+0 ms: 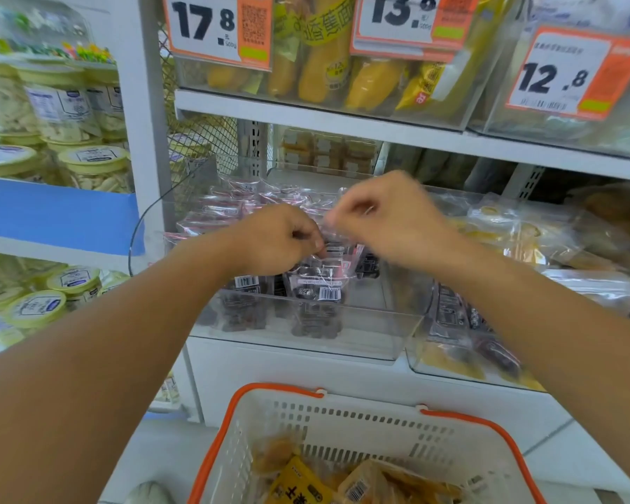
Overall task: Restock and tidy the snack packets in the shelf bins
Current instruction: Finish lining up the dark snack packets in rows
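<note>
shelf [342, 120] carries clear bins | white basket [360, 423] with orange rim below, yellow packets inside | clear bin [342, 332] holds dark snack packets | left hand [281, 238] grip pinched on packet [321, 281] top above that bin | right hand [386, 216] blurred, fingers curled, grip state unclear

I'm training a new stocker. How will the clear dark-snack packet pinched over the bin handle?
Probably floppy: the packet is thin clear film, crinkled where the left hand pinches it. Likely light, since it hangs from fingertips. The glossy film may be slippery. The right hand is blurred; its grip is unclear.
</note>
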The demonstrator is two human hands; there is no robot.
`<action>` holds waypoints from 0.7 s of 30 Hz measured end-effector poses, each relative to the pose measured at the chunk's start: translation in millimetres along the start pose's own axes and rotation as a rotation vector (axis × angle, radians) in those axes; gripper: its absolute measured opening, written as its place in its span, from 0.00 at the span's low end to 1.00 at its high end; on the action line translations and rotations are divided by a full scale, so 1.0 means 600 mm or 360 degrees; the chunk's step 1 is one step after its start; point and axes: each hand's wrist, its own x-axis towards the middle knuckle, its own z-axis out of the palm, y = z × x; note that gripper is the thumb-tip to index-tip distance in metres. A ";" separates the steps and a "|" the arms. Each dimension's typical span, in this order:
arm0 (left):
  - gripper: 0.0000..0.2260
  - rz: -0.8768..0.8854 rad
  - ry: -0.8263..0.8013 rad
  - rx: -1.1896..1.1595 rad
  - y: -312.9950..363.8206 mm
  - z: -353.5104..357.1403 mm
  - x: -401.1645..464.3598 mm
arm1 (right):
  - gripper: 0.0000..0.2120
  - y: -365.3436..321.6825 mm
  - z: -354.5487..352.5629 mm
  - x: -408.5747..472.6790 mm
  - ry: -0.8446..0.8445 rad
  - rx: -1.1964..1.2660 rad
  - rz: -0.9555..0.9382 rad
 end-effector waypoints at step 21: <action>0.43 -0.0166 -0.0442 0.0936 0.027 0.009 -0.021 | 0.48 0.004 0.013 -0.007 -0.0585 0.1287 0.1330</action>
